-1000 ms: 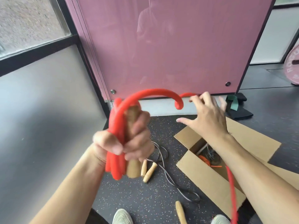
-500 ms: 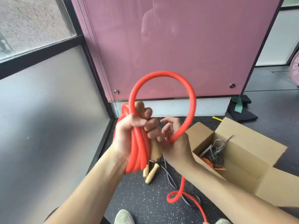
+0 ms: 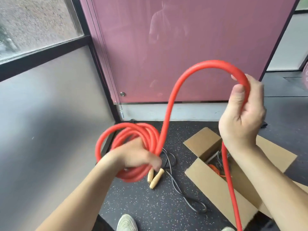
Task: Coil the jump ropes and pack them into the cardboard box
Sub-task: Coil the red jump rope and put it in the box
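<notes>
My left hand (image 3: 133,155) grips a bundle of several loops of a thick red jump rope (image 3: 171,104) at lower centre. From the bundle the rope arches up and right to my right hand (image 3: 241,114), whose fingers curl round it at the top of the arch. The loose end hangs down past my right forearm to the bottom edge. An open cardboard box (image 3: 215,185) sits on the floor at lower right, with coiled rope partly visible inside. A black jump rope (image 3: 176,182) with wooden handles (image 3: 156,178) lies on the floor between my arms.
A pink panel (image 3: 183,47) and a grey wall with a window close the space ahead and to the left. Speckled black flooring (image 3: 150,204) runs below. My shoe tip (image 3: 126,222) shows at the bottom edge.
My right hand has swung up and out to the right, pulling a wide arch of red rope. My left hand has dropped lower, and the coil now lies flatter.
</notes>
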`<state>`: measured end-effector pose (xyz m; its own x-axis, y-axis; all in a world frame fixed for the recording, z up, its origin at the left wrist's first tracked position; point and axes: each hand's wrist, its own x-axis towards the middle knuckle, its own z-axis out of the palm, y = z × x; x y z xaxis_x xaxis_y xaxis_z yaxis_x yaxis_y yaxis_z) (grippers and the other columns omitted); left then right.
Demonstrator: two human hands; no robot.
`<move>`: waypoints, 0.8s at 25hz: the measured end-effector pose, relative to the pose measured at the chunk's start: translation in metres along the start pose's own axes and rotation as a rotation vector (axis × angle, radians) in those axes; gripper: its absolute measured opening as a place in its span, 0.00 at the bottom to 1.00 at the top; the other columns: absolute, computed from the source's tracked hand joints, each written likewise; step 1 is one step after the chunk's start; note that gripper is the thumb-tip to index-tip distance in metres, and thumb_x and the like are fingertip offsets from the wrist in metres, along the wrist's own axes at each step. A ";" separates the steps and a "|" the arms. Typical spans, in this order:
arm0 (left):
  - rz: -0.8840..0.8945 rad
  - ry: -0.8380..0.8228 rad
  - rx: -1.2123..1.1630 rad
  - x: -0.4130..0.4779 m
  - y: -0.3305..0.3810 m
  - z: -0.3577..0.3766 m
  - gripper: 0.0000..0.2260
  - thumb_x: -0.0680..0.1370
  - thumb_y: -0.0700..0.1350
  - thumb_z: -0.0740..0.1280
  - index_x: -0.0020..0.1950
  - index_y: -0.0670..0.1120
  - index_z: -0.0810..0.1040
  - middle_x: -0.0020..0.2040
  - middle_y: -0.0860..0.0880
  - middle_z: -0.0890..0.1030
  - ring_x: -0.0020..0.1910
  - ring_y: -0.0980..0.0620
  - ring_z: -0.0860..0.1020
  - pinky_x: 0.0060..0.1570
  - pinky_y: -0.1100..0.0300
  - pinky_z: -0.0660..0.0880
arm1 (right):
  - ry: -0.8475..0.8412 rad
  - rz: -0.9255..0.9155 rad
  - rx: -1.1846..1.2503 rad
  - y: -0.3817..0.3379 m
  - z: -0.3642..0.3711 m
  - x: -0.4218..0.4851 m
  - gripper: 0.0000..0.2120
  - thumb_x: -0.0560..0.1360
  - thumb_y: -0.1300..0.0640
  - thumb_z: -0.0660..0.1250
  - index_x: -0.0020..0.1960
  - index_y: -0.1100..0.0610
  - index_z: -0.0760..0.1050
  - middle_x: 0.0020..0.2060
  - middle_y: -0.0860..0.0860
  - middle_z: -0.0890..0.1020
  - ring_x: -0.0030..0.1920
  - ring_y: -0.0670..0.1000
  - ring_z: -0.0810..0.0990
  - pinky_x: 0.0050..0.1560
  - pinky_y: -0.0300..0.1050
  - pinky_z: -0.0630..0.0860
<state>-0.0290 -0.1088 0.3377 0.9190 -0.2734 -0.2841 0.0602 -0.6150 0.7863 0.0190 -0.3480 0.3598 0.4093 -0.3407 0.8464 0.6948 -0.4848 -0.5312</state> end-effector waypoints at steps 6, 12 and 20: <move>0.425 -0.985 -0.536 -0.020 0.041 0.062 0.19 0.56 0.32 0.71 0.43 0.41 0.69 0.33 0.58 0.78 0.30 0.60 0.75 0.32 0.66 0.72 | -0.396 0.514 -0.144 0.039 0.018 -0.013 0.16 0.83 0.45 0.59 0.65 0.50 0.79 0.50 0.47 0.84 0.52 0.51 0.82 0.49 0.36 0.72; 0.835 -0.567 -1.271 0.000 0.048 0.019 0.21 0.63 0.36 0.74 0.44 0.46 0.64 0.30 0.51 0.72 0.28 0.52 0.71 0.39 0.52 0.66 | -1.303 0.802 -0.112 0.003 0.028 -0.072 0.16 0.75 0.41 0.59 0.36 0.49 0.73 0.29 0.51 0.78 0.29 0.53 0.78 0.31 0.44 0.76; 0.174 0.808 -0.435 0.019 -0.008 -0.050 0.06 0.65 0.41 0.74 0.34 0.48 0.78 0.29 0.45 0.77 0.28 0.49 0.75 0.35 0.49 0.73 | -1.337 0.388 -0.144 -0.033 0.021 -0.078 0.09 0.76 0.47 0.69 0.43 0.52 0.80 0.25 0.44 0.77 0.26 0.44 0.76 0.28 0.37 0.70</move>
<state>0.0081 -0.0721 0.3537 0.9110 0.3626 0.1965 -0.1133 -0.2381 0.9646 -0.0237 -0.2888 0.3119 0.8623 0.5064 -0.0015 0.3763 -0.6429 -0.6671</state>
